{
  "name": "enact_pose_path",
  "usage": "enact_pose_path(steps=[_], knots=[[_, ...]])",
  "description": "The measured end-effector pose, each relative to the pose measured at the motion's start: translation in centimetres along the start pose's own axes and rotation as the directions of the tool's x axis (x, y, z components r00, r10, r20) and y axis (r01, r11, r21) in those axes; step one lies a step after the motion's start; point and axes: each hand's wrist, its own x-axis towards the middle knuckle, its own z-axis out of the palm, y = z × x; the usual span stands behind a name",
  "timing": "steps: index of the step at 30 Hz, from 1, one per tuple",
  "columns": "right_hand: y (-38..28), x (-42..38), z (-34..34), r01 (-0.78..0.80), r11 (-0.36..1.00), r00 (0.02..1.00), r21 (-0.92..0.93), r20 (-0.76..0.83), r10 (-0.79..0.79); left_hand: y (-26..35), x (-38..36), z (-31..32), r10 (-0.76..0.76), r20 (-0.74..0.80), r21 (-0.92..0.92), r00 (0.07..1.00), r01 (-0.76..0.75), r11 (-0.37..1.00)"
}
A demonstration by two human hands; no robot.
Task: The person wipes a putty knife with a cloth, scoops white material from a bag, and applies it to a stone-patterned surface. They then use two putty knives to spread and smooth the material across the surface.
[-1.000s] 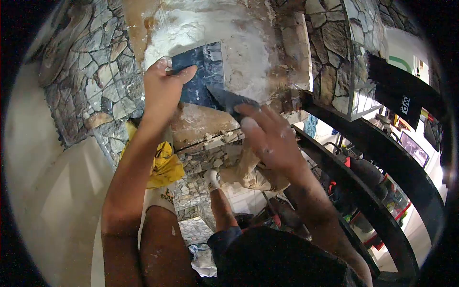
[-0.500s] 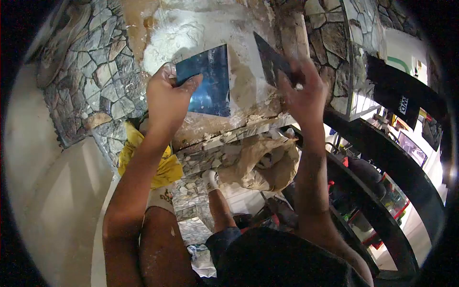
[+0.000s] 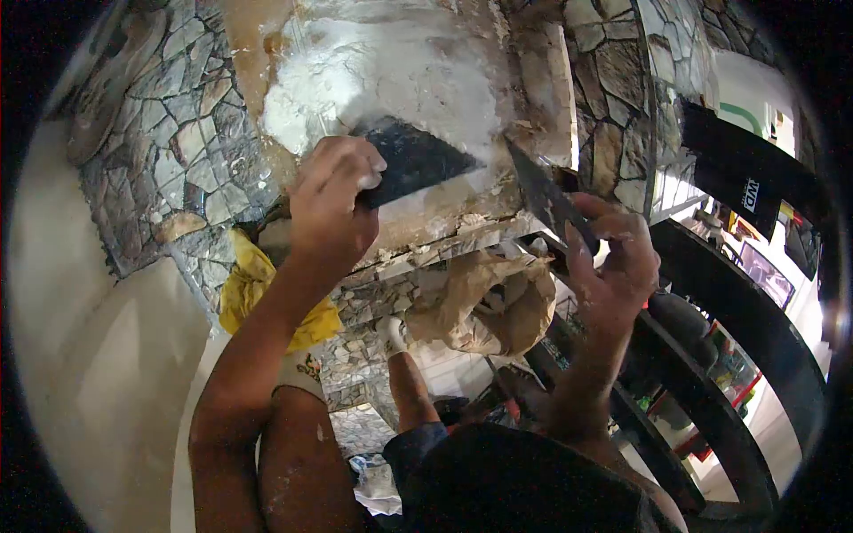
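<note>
Dark plate (image 3: 416, 162) in our left hand (image 3: 336, 200) hangs over the near part of the slab (image 3: 431, 215); half a second ago it showed us its broad bluish face, and now it is tipped into a narrow, dark wedge pointing right. We cannot tell whether it touches the slab. The thin blade (image 3: 544, 195) in our right hand (image 3: 619, 258) has moved right and closer to us, and now slants by the slab's near right corner, well apart from the plate.

Our left fingers are curled closed on the plate's left end, the thumb hidden from us. Our right thumb and forefinger pinch the blade's lower end, the other fingers loosely bent.

White powder (image 3: 313, 89) lies heaped toward the slab's left edge, just beyond the plate. Below the near edge, an open paper bag (image 3: 484, 333) sits between our forearms. Our left forearm partly covers the yellow cloth (image 3: 244, 284) and passes in front of the near left corner. Black railings (image 3: 733, 284) curve past our right forearm, beside the stone cladding (image 3: 613, 98).
</note>
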Motion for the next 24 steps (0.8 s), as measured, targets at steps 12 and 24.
enact_pose_path(steps=[12, 24], knots=[[-1.0, 1.2, 0.5, 0.171, 0.979, 0.925, -0.109, 0.361, -0.121, -0.5, 0.3, -0.3, 0.222, 0.106, -0.110, 0.969, -0.211, 0.971], [3.2, 7.6, 4.9, 0.404, 0.894, 0.875, -0.195, 0.368, -0.315, 1.4, -0.8, -0.2, 0.291, 0.150, -0.145, 0.945, -0.270, 0.952]])
